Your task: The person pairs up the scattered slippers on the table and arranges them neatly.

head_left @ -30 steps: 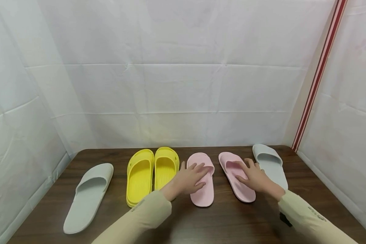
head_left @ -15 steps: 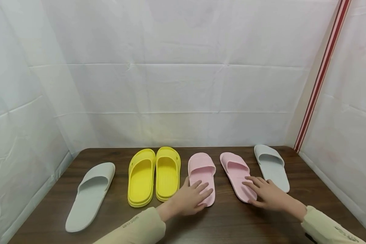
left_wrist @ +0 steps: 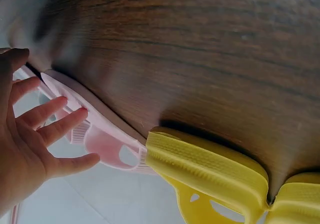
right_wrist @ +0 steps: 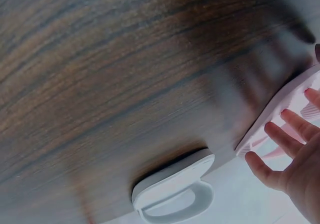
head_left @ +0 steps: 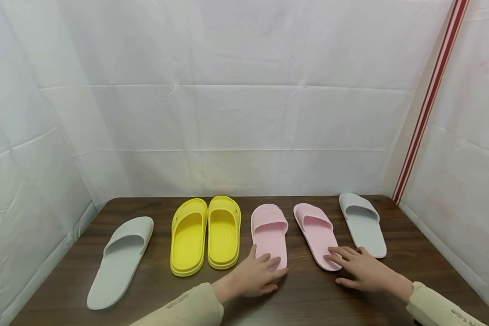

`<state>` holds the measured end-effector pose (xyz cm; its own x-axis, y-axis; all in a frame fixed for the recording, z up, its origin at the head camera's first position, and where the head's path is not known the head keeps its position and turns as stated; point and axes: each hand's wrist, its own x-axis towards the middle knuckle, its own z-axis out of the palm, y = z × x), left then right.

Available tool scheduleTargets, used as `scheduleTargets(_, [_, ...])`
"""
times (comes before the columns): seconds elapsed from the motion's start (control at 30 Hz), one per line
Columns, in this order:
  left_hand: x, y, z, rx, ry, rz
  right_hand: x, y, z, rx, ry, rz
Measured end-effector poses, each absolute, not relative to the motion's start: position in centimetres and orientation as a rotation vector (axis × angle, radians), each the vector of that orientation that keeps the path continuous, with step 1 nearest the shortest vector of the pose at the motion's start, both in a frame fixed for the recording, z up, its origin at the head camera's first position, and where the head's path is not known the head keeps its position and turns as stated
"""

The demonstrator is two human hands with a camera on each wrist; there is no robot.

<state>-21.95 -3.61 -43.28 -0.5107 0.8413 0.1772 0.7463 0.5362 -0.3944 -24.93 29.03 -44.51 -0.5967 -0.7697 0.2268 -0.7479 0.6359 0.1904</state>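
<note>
Round the back + sides we've got white sheeting (head_left: pixel 244 117), then the dark wood desk (head_left: pixel 301 308). On it we see the L grey slipper (head_left: pixel 114 271) & R grey slipper (head_left: pixel 366 231) at opp. ends, the yellow pair (head_left: pixel 189 244) side by side, the L pink slipper (head_left: pixel 270 240) & R pink slipper (head_left: pixel 317 237) apart. Our L hand (head_left: pixel 254 274) is at the L pink heel, R hand (head_left: pixel 362 270) at the R pink heel. Fingers (left_wrist: pixel 64 127) on both spread, gripping nothing; can't tell if tips touch.
</note>
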Motion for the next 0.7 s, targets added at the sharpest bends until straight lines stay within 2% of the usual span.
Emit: scheduleTargets(0.7, [-22.8,-3.4,-42.6,-1.172,-2.596,0.459,-26.6,26.9,-44.9,1.245,-2.494,-0.063])
